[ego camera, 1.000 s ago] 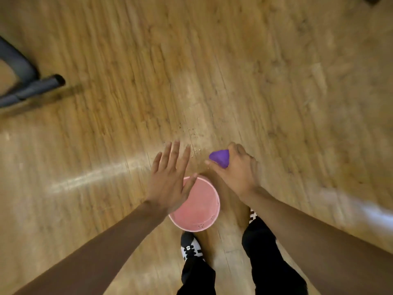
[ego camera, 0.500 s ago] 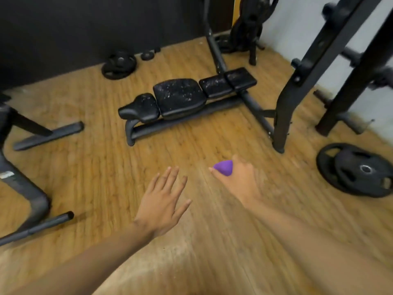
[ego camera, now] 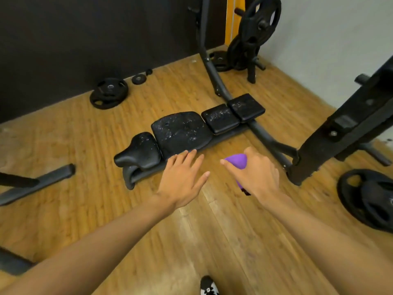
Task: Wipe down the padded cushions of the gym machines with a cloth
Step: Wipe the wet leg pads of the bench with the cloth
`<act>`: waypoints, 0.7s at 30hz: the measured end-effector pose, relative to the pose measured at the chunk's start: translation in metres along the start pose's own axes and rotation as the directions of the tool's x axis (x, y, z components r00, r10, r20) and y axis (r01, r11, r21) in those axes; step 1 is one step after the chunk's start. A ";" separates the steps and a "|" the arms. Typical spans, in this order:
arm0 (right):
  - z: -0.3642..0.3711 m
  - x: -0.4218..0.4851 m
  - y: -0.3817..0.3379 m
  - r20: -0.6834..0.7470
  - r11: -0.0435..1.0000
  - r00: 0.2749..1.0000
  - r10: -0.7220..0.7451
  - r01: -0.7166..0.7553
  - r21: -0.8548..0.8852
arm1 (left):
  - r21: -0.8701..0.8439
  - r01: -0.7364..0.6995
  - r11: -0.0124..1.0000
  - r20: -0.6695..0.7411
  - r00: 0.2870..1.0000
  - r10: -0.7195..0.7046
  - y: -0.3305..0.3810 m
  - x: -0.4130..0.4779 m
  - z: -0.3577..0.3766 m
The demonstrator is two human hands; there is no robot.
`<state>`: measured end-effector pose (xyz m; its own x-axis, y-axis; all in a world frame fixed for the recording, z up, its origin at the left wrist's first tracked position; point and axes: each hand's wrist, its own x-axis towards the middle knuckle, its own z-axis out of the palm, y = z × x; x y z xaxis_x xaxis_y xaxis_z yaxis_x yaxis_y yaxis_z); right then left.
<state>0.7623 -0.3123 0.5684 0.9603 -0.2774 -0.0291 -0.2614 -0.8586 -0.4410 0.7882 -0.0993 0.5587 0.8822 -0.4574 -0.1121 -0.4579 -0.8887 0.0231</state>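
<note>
Your right hand (ego camera: pixel 259 177) grips the purple cloth (ego camera: pixel 237 160); your left hand (ego camera: pixel 182 177) is spread, empty. Bunched so tightly, the cloth could merely smear the speckled cushions (ego camera: pixel 180 130).

Four padded cushions (ego camera: pixel 180 132) are counted on one bench (ego camera: pixel 136 177). Two hands, a left hand (ego camera: pixel 182 179) and a right hand (ego camera: pixel 258 175), one purple cloth (ego camera: pixel 237 160) and one shoe (ego camera: pixel 209 289) are seen. Three weight plates (ego camera: pixel 108 93) are counted by the dark wall (ego camera: pixel 85 39).
</note>
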 end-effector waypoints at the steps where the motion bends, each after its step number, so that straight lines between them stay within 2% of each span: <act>1: 0.001 0.016 -0.003 0.001 1.000 1.000 0.014 -0.014 -0.002 | 0.015 -0.037 0.999 0.019 0.999 0.037 -0.009 0.021 -0.005; 6: 0.009 0.103 -0.002 -0.005 0.996 0.996 0.086 -0.086 -0.002 | 0.066 -0.156 0.986 0.055 0.987 0.153 -0.040 0.132 -0.009; 12: 0.047 0.230 0.027 0.003 0.986 0.987 0.162 -0.162 0.030 | 0.048 -0.195 0.980 0.093 0.977 0.190 -0.060 0.265 0.019; 17: 0.084 0.335 0.054 -0.007 0.970 0.970 0.245 -0.245 0.009 | -0.063 -0.187 0.980 0.157 0.968 0.194 -0.069 0.365 0.050; 21: 0.129 0.411 0.078 -0.021 0.947 0.947 0.321 -0.321 0.001 | -0.074 -0.268 0.961 0.165 0.947 0.277 -0.080 0.449 0.084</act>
<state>1.1490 -0.4377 0.4068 0.8233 -0.5472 -0.1507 -0.5559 -0.7238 -0.4088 1.2112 -0.2309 0.4230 0.6904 -0.6739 -0.2631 -0.6681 -0.7334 0.1253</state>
